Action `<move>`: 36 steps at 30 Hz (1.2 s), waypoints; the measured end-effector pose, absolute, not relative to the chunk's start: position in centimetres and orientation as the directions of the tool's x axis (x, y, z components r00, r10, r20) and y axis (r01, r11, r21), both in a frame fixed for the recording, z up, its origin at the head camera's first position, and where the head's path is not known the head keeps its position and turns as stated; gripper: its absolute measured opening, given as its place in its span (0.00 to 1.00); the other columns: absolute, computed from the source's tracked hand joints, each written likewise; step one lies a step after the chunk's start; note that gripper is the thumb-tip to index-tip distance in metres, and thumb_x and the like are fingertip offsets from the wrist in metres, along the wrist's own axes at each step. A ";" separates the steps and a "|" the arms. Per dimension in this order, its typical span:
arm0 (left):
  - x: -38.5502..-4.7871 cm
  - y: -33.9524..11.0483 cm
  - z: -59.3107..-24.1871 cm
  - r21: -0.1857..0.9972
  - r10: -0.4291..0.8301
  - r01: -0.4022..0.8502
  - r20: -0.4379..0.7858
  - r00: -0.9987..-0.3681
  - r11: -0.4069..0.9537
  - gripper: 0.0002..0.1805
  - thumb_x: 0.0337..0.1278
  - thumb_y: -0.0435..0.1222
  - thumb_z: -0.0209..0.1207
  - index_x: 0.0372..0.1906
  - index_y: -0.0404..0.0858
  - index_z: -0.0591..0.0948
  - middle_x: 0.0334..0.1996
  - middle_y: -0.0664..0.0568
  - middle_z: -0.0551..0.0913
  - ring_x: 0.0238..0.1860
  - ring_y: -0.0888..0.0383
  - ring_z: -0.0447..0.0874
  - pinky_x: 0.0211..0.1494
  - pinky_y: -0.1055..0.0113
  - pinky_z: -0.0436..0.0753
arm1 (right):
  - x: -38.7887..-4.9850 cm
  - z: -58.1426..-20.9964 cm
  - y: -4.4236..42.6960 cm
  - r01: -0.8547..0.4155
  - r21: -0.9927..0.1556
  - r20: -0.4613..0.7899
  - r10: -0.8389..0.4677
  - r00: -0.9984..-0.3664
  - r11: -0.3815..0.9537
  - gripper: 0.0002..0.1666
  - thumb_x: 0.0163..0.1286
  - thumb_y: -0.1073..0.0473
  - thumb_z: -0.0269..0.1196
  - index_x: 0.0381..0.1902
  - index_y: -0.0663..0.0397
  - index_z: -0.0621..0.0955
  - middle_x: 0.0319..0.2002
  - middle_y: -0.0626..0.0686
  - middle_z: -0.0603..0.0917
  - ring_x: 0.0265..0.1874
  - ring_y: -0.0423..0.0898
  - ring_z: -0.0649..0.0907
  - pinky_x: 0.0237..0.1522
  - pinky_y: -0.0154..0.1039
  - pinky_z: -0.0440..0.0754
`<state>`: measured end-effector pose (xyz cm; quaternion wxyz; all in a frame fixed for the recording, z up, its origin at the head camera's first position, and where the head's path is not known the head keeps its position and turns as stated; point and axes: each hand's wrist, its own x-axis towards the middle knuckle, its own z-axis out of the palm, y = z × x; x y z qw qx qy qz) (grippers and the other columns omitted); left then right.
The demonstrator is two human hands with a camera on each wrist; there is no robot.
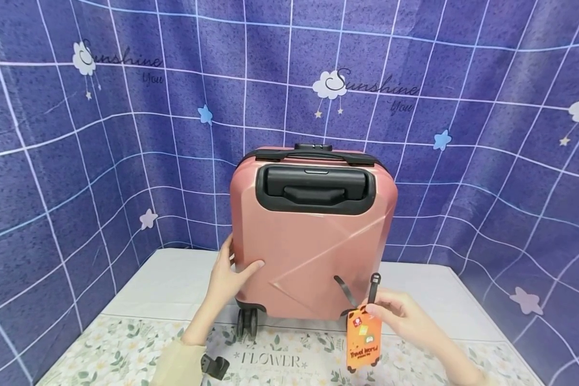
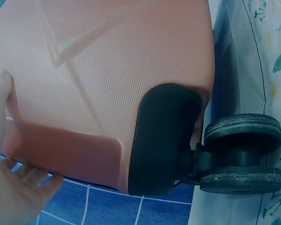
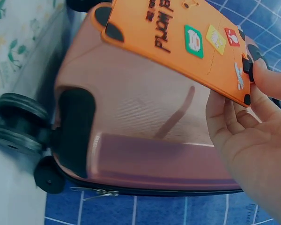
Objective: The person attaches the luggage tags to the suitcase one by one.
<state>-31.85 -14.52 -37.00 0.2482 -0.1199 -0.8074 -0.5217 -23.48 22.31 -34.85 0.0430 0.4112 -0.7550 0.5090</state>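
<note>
A pink hard-shell suitcase stands upright on its wheels. My left hand holds its left edge, thumb on the front face and fingers round the side; the left wrist view shows this grip above a black double wheel. Close to the lower right corner, my right hand pinches an orange luggage tag by its top end, thumb in front. The tag hangs before the suitcase, its black strap sticking up with a buckle. In the right wrist view, the tag shows small coloured pictures and dark lettering.
Atop the suitcase are a black carry handle, a combination lock and a recessed, lowered pull handle. A flower-print cloth covers the front of the white surface. Purple checked curtain encloses the back and sides.
</note>
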 end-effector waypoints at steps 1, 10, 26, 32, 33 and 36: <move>-31.9 -14.5 -37.0 0.782 -0.066 0.455 0.528 -0.847 0.426 0.53 0.44 0.47 0.70 0.73 0.43 0.51 0.66 0.44 0.65 0.66 0.49 0.65 0.64 0.50 0.69 | -23.5 -34.7 22.3 -0.671 -0.726 0.491 -0.569 -0.659 0.151 0.13 0.69 0.73 0.50 0.39 0.58 0.80 0.35 0.47 0.82 0.35 0.35 0.81 0.38 0.35 0.81; -32.0 -14.5 -37.2 0.781 -0.078 0.453 0.532 -0.843 0.431 0.53 0.43 0.47 0.71 0.73 0.44 0.52 0.65 0.45 0.66 0.65 0.49 0.66 0.64 0.50 0.70 | -23.5 -33.2 22.5 -0.779 -0.604 0.605 -0.539 -0.586 0.168 0.16 0.65 0.78 0.51 0.41 0.59 0.81 0.36 0.46 0.83 0.35 0.35 0.82 0.38 0.32 0.81; -31.9 -14.5 -37.3 0.779 -0.084 0.452 0.534 -0.841 0.435 0.54 0.43 0.47 0.71 0.73 0.44 0.52 0.65 0.45 0.66 0.65 0.49 0.66 0.64 0.52 0.70 | -23.8 -30.0 22.4 -0.799 -0.549 0.638 -0.496 -0.589 0.243 0.15 0.63 0.78 0.53 0.37 0.57 0.80 0.36 0.40 0.81 0.36 0.33 0.80 0.37 0.30 0.80; -31.9 -14.5 -37.3 0.782 -0.081 0.458 0.536 -0.840 0.423 0.53 0.43 0.47 0.70 0.73 0.45 0.52 0.65 0.45 0.66 0.65 0.50 0.66 0.64 0.52 0.70 | -24.2 -28.9 22.2 -0.817 -0.517 0.660 -0.489 -0.571 0.255 0.14 0.63 0.79 0.54 0.37 0.59 0.80 0.35 0.40 0.81 0.36 0.34 0.80 0.38 0.29 0.80; -31.9 -14.5 -37.3 0.782 -0.080 0.459 0.536 -0.840 0.421 0.53 0.43 0.47 0.70 0.73 0.45 0.52 0.65 0.45 0.66 0.65 0.50 0.66 0.64 0.52 0.70 | -24.2 -28.7 22.2 -0.823 -0.505 0.668 -0.487 -0.563 0.259 0.14 0.63 0.79 0.54 0.37 0.59 0.80 0.35 0.39 0.81 0.35 0.33 0.80 0.38 0.28 0.80; -31.9 -14.5 -37.3 0.783 -0.076 0.462 0.537 -0.840 0.417 0.53 0.44 0.47 0.70 0.73 0.45 0.52 0.66 0.46 0.65 0.66 0.50 0.65 0.64 0.52 0.70 | -24.3 -28.2 22.1 -0.839 -0.476 0.690 -0.480 -0.542 0.264 0.14 0.62 0.79 0.54 0.37 0.60 0.80 0.36 0.38 0.82 0.36 0.32 0.80 0.37 0.28 0.80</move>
